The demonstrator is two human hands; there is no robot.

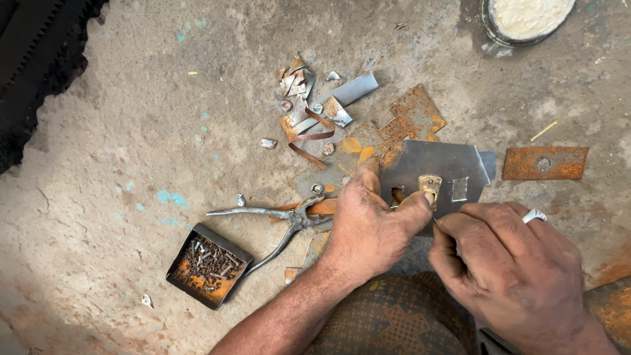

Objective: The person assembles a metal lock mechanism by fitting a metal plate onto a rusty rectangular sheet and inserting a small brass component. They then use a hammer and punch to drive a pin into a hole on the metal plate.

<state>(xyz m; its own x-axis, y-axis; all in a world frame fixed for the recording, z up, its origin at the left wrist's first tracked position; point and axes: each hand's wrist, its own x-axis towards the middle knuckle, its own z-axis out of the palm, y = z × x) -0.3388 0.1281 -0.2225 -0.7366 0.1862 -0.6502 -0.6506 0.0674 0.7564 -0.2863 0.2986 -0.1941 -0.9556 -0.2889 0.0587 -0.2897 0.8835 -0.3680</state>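
Note:
My left hand [368, 223] holds a grey sheet-metal piece [447, 167] with cut-outs, thumb pressing near a small brass fitting [430, 185] on its face. My right hand [506, 263], wearing a silver ring, pinches something small and thin at the plate's lower edge just under the fitting; what it pinches is too small to tell. A rusty plate [407, 121] lies under the grey piece on the concrete floor.
Pliers [282, 220] lie left of my left hand. A small rusty tray of screws [209, 265] sits lower left. Metal scraps and strips [315, 108] lie above. A rusty bar with a hole [544, 163] is at right, a round tin [526, 20] top right.

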